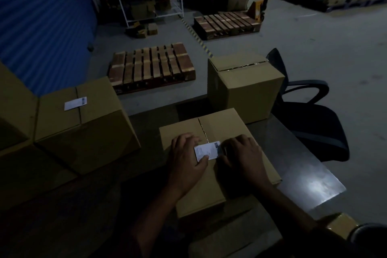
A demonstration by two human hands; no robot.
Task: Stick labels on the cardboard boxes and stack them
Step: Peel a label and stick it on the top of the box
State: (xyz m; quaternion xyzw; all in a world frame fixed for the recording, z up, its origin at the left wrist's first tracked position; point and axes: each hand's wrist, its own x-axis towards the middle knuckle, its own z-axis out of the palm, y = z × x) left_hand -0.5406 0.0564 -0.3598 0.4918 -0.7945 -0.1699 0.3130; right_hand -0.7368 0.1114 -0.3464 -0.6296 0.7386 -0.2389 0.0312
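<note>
1. The label (207, 150) lies across the top seam of the near box (217, 153) on the table (303, 174), long axis running left to right between both hands.
2. Left hand (186, 157): thumb flat on the label's near edge, grip apparently wide in the dim light.
3. Right hand (243, 156) presses its barcode end.
4. A labelled box (83, 123) sits left; an unlabelled box (245, 88) behind.

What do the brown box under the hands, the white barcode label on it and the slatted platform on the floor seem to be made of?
Brown box under the hands: matte corrugated cardboard, judging by its folded flaps and centre seam.
White barcode label: probably printed paper, thin and flat.
Slatted platform: apparently unfinished wood, shown by separate brown planks.
</note>
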